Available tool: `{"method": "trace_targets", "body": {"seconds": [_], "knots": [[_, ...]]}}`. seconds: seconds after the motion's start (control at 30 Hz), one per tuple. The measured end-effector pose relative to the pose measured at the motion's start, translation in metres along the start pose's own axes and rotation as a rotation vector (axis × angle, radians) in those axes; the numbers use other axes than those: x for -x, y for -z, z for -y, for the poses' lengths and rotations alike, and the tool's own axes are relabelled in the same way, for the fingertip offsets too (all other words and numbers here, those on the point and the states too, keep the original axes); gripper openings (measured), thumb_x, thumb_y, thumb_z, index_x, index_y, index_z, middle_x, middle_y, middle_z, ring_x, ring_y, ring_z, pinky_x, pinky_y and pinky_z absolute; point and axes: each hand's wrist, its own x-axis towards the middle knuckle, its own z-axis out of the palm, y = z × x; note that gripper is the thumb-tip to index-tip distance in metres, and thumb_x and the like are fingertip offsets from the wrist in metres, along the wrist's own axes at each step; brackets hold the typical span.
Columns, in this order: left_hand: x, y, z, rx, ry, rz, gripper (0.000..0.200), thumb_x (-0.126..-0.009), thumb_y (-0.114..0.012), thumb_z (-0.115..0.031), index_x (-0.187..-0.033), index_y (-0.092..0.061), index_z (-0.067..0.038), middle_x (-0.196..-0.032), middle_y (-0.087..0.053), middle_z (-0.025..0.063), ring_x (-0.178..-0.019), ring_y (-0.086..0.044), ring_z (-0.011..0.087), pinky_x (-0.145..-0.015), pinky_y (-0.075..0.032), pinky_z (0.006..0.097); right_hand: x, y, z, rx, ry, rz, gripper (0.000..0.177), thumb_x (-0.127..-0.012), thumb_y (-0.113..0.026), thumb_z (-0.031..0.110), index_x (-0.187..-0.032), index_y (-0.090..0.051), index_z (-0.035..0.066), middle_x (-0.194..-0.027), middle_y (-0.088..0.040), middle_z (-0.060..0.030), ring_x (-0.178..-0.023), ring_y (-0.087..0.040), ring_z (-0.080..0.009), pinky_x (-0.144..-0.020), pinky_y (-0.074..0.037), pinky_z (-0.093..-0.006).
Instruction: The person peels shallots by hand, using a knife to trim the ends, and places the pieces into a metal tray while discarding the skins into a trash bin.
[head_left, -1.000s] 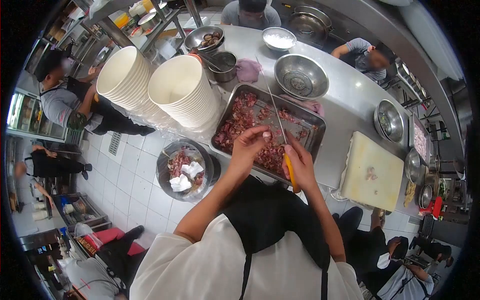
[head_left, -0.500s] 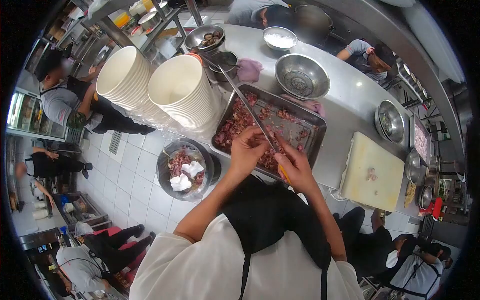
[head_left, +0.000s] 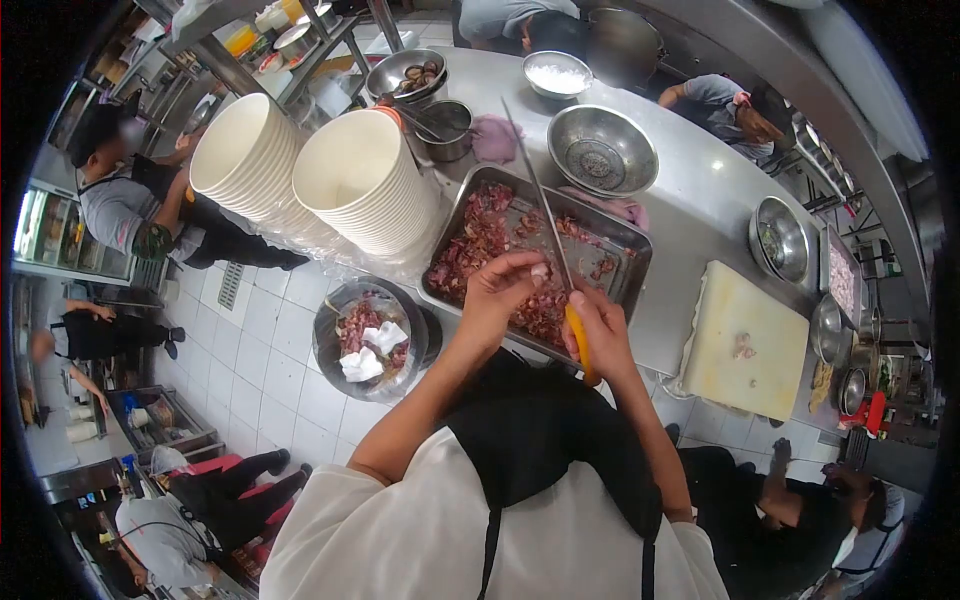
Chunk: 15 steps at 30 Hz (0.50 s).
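Observation:
My right hand (head_left: 599, 331) is wrapped round the yellow handle of a long knife (head_left: 552, 215), whose blade points up and away over a metal tray (head_left: 640, 262). The tray holds chopped reddish meat (head_left: 465, 245). Over the tray's near side, left of the blade, is my left hand (head_left: 508, 285), its fingers curled and thumb close to them; whether something small is between them I cannot make out.
Stacked white tubs (head_left: 355, 180) stand left of the tray. Below them is a lined bin (head_left: 330, 330) with meat and white paper. A steel bowl (head_left: 603, 150) sits beyond the tray, a cutting board (head_left: 745, 340) to the right. Several people are around.
The knife has swung more upright, its tip moving right, and more of the yellow handle shows. My left hand has parted slightly from my right. People at the lower right have shifted.

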Motion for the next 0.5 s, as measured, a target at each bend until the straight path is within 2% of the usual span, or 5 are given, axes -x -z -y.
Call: {"method": "trace_targets", "body": {"seconds": [0.13,0.23,0.33,0.4,0.5], "knots": [[-0.002,0.003,0.0,0.135,0.07,0.021,0.028,-0.091,-0.062,0.003,-0.119,-0.063,0.0,-0.118,-0.066,0.0085,-0.105,-0.062,0.014,-0.093,-0.05,0.0291,0.0,0.004,0.001,-0.013,0.003,-0.014,0.052,-0.104,-0.043,0.031,-0.148,-0.039,0.003,-0.057,-0.05,-0.0022,-0.044,-0.046,-0.01,-0.043,-0.038,-0.0244],[-0.002,0.001,0.002,0.084,0.045,0.002,0.028,-0.091,-0.062,0.001,-0.119,-0.062,-0.001,-0.115,-0.066,0.0082,-0.105,-0.063,0.0151,-0.093,-0.05,0.0291,0.003,0.0,0.004,-0.059,-0.013,0.006,0.05,-0.103,-0.047,0.028,-0.148,-0.041,0.007,-0.06,-0.048,-0.0006,-0.046,-0.045,-0.0093,-0.043,-0.038,-0.0244],[-0.001,0.006,0.008,-0.21,-0.001,-0.066,0.022,-0.091,-0.06,0.0,-0.113,-0.064,-0.001,-0.116,-0.065,0.0071,-0.105,-0.062,0.0137,-0.094,-0.048,0.0272,0.004,0.001,-0.008,-0.032,-0.016,0.011,0.051,-0.102,-0.051,0.028,-0.149,-0.042,0.01,-0.063,-0.049,0.0009,-0.049,-0.046,-0.0077,-0.045,-0.038,-0.0242],[0.002,0.003,0.008,-0.122,0.129,-0.117,0.019,-0.093,-0.058,-0.002,-0.111,-0.063,-0.002,-0.116,-0.065,0.0072,-0.106,-0.061,0.0154,-0.095,-0.046,0.0278,-0.001,0.009,-0.029,0.075,0.067,0.027,0.053,-0.101,-0.054,0.029,-0.149,-0.041,0.011,-0.064,-0.049,0.0017,-0.051,-0.046,-0.0065,-0.046,-0.038,-0.0244],[-0.007,0.016,0.03,-0.126,-0.007,-0.138,0.012,-0.095,-0.054,-0.005,-0.104,-0.061,-0.003,-0.105,-0.064,0.006,-0.091,-0.059,0.0128,-0.08,-0.047,0.0258,0.007,0.001,0.005,-0.054,-0.017,0.046,0.054,-0.101,-0.054,0.03,-0.149,-0.041,0.01,-0.062,-0.048,0.0011,-0.051,-0.046,-0.007,-0.046,-0.038,-0.025]]}}
